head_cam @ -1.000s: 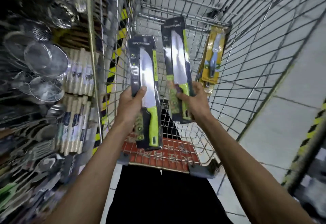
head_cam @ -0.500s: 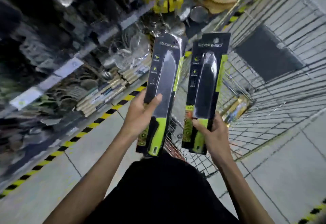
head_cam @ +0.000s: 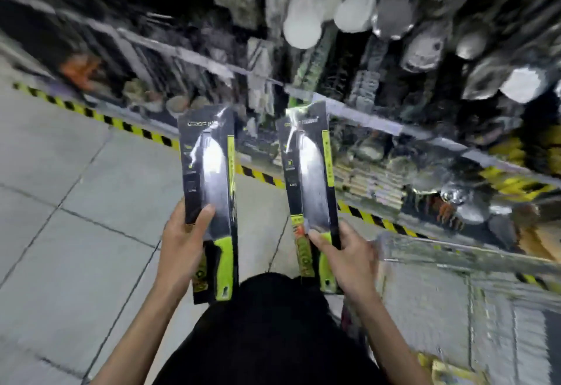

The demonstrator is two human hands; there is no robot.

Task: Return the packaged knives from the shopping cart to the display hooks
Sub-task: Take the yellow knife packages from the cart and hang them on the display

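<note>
Each hand holds one packaged knife upright in front of me. My left hand [head_cam: 183,242] grips the lower half of the left knife package [head_cam: 209,172], a black card with a steel blade and green handle. My right hand [head_cam: 349,258] grips the bottom of the right knife package [head_cam: 309,169], which looks the same. Both packages point up toward the blurred display rack [head_cam: 379,81] of hanging kitchen utensils. The shopping cart [head_cam: 455,263] is a blurred wire frame at the lower right.
A black and yellow striped tape line [head_cam: 133,128] runs along the foot of the shelving. Grey floor tiles [head_cam: 76,187] fill the left side. White ladles and metal strainers hang high on the rack [head_cam: 425,41]. The whole view is motion-blurred.
My view has swung from the cart round to the shelving. Both hands carried the knife packages out of the cart and now hold them facing the rack.
</note>
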